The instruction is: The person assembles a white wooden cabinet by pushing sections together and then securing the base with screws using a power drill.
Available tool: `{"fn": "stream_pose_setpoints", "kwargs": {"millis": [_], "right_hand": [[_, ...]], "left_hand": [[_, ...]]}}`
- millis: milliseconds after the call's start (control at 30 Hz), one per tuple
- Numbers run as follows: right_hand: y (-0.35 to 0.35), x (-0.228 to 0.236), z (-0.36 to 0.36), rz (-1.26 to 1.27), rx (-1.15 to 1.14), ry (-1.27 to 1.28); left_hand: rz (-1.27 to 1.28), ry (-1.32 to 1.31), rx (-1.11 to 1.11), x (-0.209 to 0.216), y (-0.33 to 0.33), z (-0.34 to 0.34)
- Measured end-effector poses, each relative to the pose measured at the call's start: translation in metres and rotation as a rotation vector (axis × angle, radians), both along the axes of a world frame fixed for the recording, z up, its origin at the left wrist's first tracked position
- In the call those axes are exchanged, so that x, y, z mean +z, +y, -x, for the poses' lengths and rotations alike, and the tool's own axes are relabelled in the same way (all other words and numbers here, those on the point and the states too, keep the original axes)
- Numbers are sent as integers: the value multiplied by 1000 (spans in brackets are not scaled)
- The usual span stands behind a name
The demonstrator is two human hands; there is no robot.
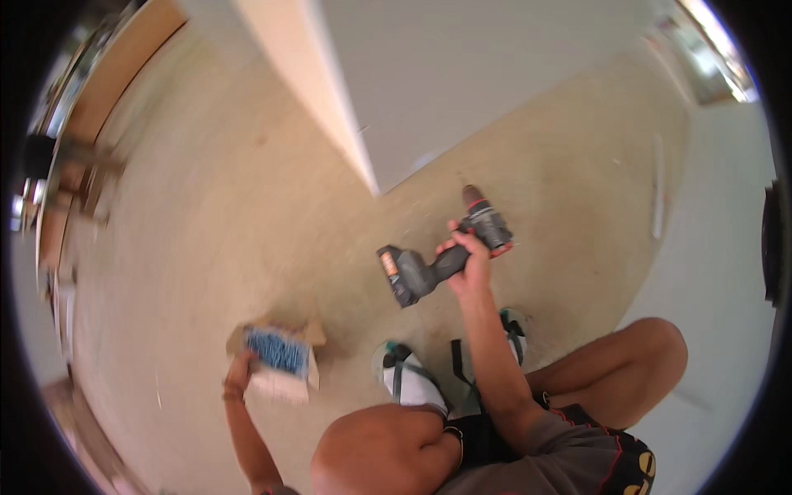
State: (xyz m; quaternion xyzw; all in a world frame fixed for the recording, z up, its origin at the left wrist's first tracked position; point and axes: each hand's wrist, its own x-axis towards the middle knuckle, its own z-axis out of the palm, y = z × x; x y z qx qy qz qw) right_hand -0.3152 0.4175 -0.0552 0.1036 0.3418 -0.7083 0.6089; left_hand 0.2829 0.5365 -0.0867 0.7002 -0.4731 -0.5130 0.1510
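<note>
**Drill in right hand, screw box at left**

We note a dark grey cordless drill (445, 257), hard plastic with red trim, blocky battery base, held low over the speckled concrete floor (206, 206). Our right hand (470, 262) has its grip clenched around the handle. Our left hand (239, 373) touches a torn cardboard box (279, 359) of blue screws; its grip is blurred, we cannot tell.
</note>
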Motion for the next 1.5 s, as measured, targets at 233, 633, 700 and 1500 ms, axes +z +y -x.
{"fn": "stream_pose_setpoints", "kwargs": {"millis": [233, 633, 700, 1500], "right_hand": [[-33, 33, 73, -138, -178, 280], [18, 238, 208, -305, 104, 1294], [35, 254, 223, -311, 113, 1326], [5, 123, 445, -226, -577, 996]], "left_hand": [[-249, 508, 328, 5, -31, 49], [-197, 349, -132, 24, -144, 235], [-206, 385, -250, 41, -169, 310], [-369, 767, -303, -14, -307, 946]]}}
